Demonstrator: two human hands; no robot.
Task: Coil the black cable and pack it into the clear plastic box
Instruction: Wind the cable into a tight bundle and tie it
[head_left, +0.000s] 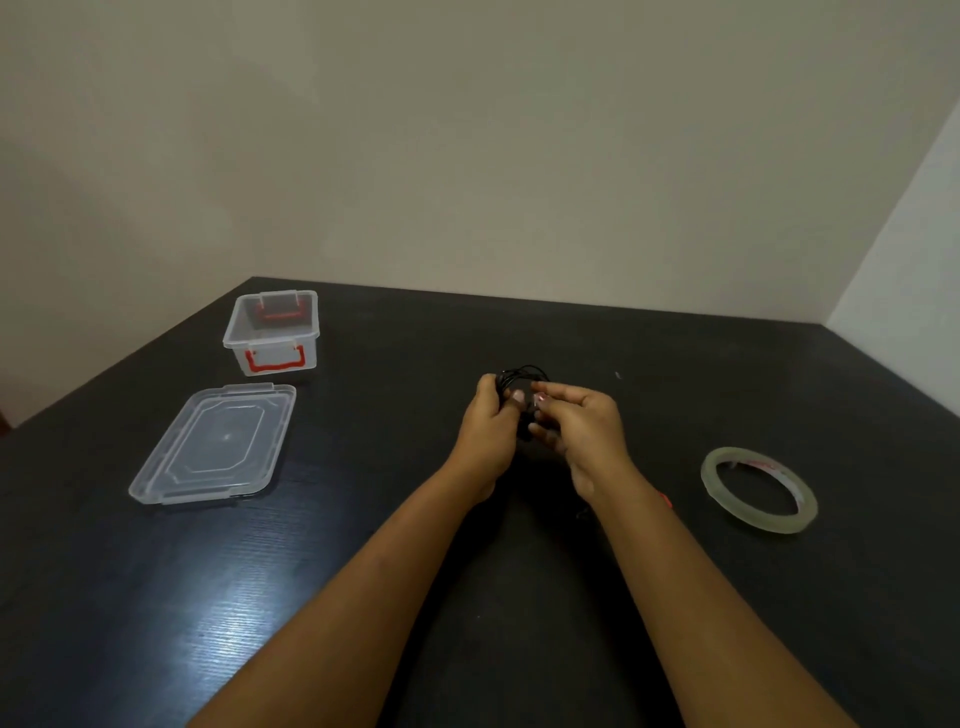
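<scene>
Here both hands meet above the table (467, 597): the left hand (488, 426) grips the cable (522, 375) bundle, the right hand (584, 423) pinches at its loops. The cable looks light, limp and springy, likely to uncoil; best held across all loops. The box (270, 332) sits open, well apart, beside its lid (215, 444).

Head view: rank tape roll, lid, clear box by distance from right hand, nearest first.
1. Tape roll, on the table right of the right hand.
2. Lid, lying flat to the left.
3. Clear box, open, far left at the back.
</scene>
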